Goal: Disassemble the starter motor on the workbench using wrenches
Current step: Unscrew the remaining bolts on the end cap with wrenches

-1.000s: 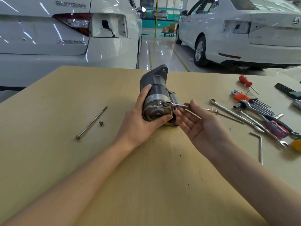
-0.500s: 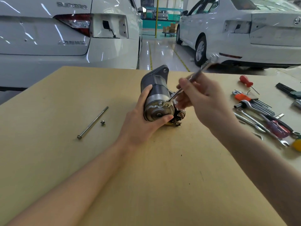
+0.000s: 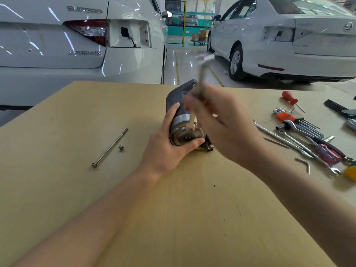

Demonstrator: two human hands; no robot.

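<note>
The grey starter motor (image 3: pixel 183 120) lies on the tan workbench (image 3: pixel 173 209), its round end cap facing me. My left hand (image 3: pixel 167 147) grips the motor body from the left, thumb under the end cap. My right hand (image 3: pixel 217 124) holds a slim wrench (image 3: pixel 202 74) that stands nearly upright and blurred, its lower jaw at the top of the end cap. A long through bolt (image 3: pixel 109 148) and a small screw (image 3: pixel 121 148) lie on the bench to the left.
Several wrenches (image 3: pixel 289 140), screwdrivers (image 3: pixel 289 98), hex keys (image 3: pixel 303 125) and a bent rod (image 3: pixel 304 163) lie spread at the right of the bench. Two white cars (image 3: pixel 289 39) stand behind the bench's far edge.
My right hand has swung the wrench from pointing rightward, up and over to nearly upright, its jaw staying at the end cap. My left hand keeps its hold on the motor.
</note>
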